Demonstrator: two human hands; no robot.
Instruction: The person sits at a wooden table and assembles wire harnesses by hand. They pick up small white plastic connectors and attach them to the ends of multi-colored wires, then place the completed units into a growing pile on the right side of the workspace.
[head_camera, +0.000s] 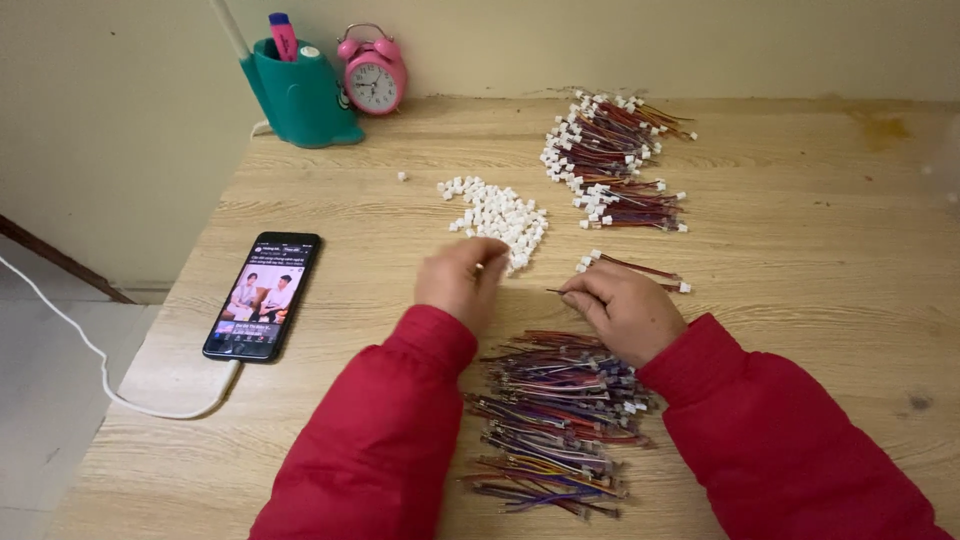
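My left hand (461, 280) rests with curled fingers at the near edge of a heap of small white plastic connector housings (497, 213); whether it pinches one I cannot tell. My right hand (625, 308) pinches a thin wire lead (556, 292) that pokes out to the left. Just beyond it lie a few finished wire leads with white ends (634, 268). Between my red sleeves sits a big pile of loose coloured wire leads (555, 420). A larger stack of finished leads with white connectors (612, 160) lies at the far middle of the wooden table (800, 230).
A black phone (262, 295) with a lit screen lies at the left, a white cable (110, 385) running off the table's edge. A teal pen holder (300, 95) and a pink alarm clock (374, 70) stand at the back against the wall.
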